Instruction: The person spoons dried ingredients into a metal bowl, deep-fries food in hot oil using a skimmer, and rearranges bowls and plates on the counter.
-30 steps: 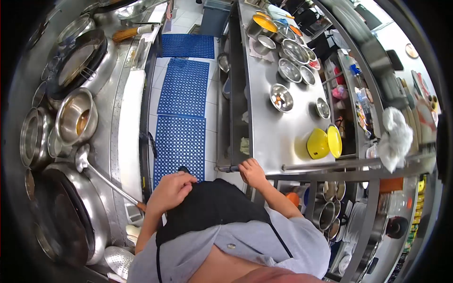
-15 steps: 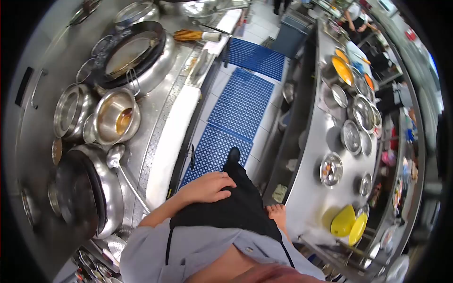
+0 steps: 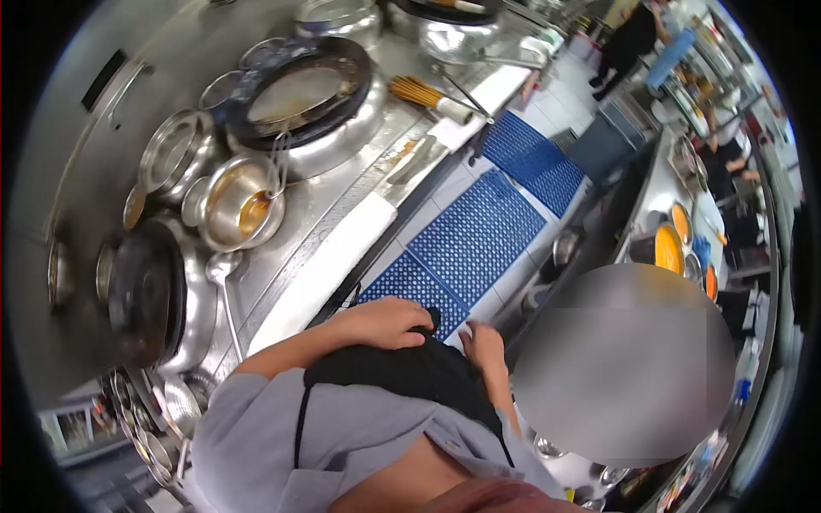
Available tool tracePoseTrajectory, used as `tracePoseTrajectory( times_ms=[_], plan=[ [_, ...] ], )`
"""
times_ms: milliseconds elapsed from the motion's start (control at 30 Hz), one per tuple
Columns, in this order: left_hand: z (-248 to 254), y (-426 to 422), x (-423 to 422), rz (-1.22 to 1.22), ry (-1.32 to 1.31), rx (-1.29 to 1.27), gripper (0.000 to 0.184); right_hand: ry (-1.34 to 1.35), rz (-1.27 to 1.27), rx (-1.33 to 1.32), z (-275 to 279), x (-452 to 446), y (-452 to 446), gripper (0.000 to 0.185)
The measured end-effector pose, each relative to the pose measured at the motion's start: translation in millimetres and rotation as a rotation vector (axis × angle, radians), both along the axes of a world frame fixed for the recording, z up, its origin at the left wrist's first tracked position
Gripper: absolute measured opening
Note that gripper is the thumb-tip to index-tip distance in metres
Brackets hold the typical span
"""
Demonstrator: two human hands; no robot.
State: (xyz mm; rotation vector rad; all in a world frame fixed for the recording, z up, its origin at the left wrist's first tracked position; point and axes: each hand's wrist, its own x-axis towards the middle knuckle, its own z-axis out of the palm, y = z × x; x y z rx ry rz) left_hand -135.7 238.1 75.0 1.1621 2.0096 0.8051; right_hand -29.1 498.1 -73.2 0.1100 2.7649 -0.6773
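Note:
My left hand (image 3: pixel 395 323) rests on the front of my black apron (image 3: pixel 385 372). Its fingers are loosely bent, the thumb stands a little apart, and no object shows in it. My right hand (image 3: pixel 484 344) hangs at the apron's right edge with slightly curled, parted fingers and nothing visible in it. Left of my left arm, a long-handled ladle (image 3: pixel 224 267) lies on the steel cooking range with its handle towards me. Behind it sits a steel bowl (image 3: pixel 224 224) with brown liquid, and a wire whisk (image 3: pixel 278 167) leans at its rim.
On the range are a wok (image 3: pixel 299 94), a dark pan (image 3: pixel 141 295) and a bamboo brush (image 3: pixel 423 96). A white cloth (image 3: pixel 329 265) runs along its edge. Blue mats (image 3: pixel 479 231) line the aisle. A grey blurred patch hides much of the right counter. Other people (image 3: pixel 629 43) stand farther off.
The view has turned right-handed, so the range sits higher and farther right. My right hand has come forward from beside the counter to the apron. My left hand stays on the apron.

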Motion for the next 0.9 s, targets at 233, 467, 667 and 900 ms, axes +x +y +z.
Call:
tracePoseTrajectory(
  times_ms=[233, 467, 667, 900],
  plan=[
    [13.6, -10.7, -23.2, 0.101, -0.162, -0.007, 0.035, 0.097, -0.083, -0.093, 22.8, -26.7, -46.2, 0.028],
    [-21.9, -17.9, -26.4, -0.243, -0.301, 0.074, 0.032, -0.018, -0.587, -0.108, 12.5, 125.9, -88.3, 0.033],
    [-31.1, -12.3, -11.0, -0.469, -0.357, 0.037, 0.027, -0.319, -1.105, -0.056, 40.2, 260.0, -171.0, 0.037],
    [-46.8, -8.0, 12.0, -0.611, -0.351, 0.074, 0.023, -0.411, -1.336, -0.269, -28.3, 376.9, -247.8, 0.032]
  ],
)
